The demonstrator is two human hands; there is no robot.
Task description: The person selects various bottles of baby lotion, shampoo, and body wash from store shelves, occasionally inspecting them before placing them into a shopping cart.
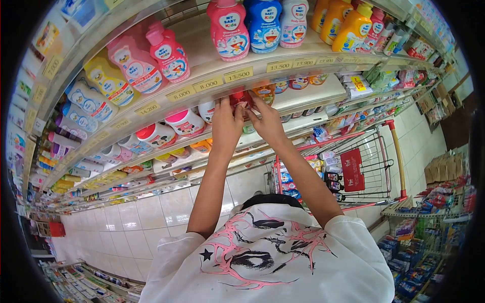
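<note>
My left hand (227,120) has its fingers closed on the left side of a red bottle (239,96) on the shelf just below the price strip. From the other side my right hand (267,121) grips the same bottle, its thumb near the left one. The hands and the shelf edge hide much of the bottle, and its label is not readable. An orange bottle (264,93) stands close to my right fingers. Left of my left hand are a white bottle (206,111) and a pink-capped white bottle (185,122).
Pink, blue and white kids' shampoo bottles (264,25) line the shelf above, behind price tags (238,74). A shopping cart (396,159) with several goods stands at my right. White floor tiles (150,209) lie below, and another stocked rack (414,252) is at the lower right.
</note>
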